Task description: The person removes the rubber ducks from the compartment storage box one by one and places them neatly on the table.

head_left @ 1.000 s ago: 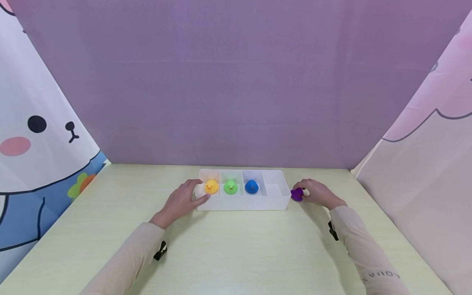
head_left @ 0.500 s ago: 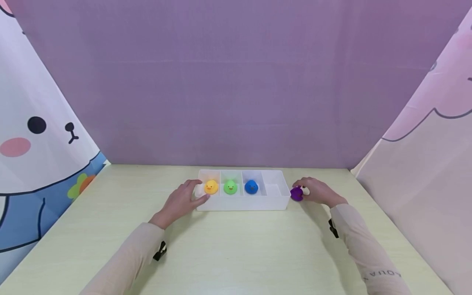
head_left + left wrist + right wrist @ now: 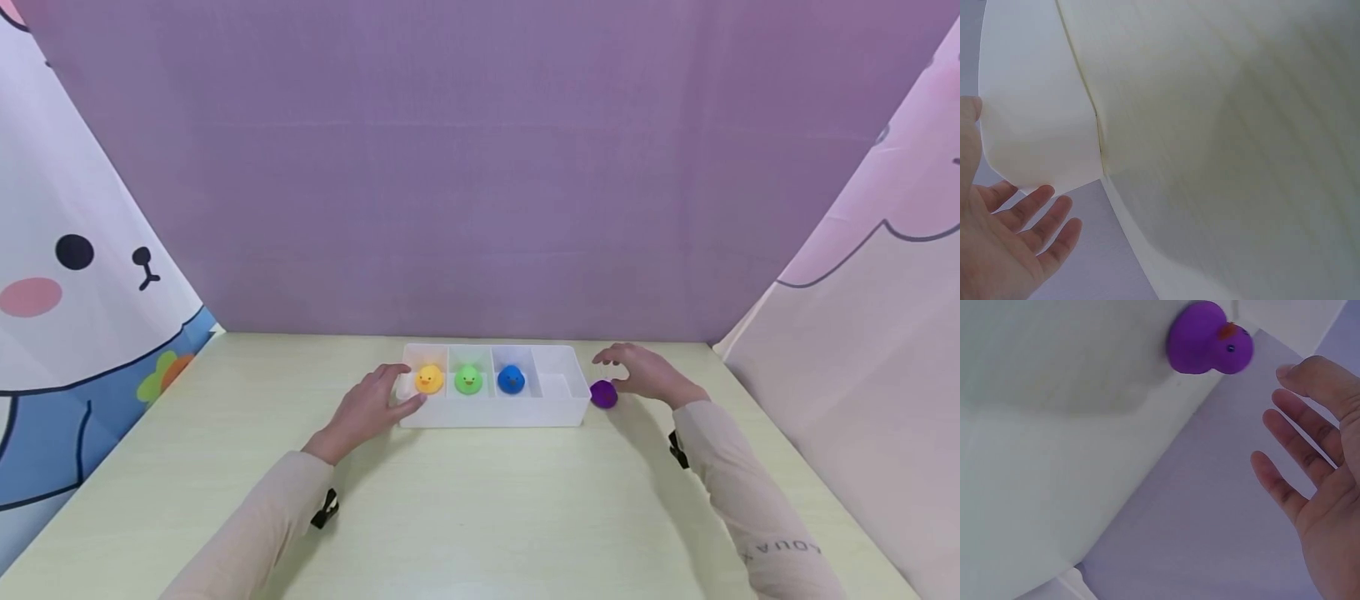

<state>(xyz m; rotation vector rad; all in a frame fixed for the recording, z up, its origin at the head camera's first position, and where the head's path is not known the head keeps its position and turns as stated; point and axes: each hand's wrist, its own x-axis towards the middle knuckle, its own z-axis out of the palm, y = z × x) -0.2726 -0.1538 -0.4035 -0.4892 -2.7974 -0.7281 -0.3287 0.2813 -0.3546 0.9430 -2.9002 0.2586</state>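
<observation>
the wrist views crop the left hand, the right hand and (in both) the white tray.

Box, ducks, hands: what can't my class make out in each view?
Head: rear of yellow duck, hidden by its body.
Left wrist: inside of box, hidden by its wall; left hand, cut by left edge.
Right wrist: right hand, cut by right edge.

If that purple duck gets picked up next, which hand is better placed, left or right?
Probably the right hand: it holds nothing and hovers close by the purple duck, which sits beside the right end of the tray. The left hand is touching the tray's opposite end.
</observation>
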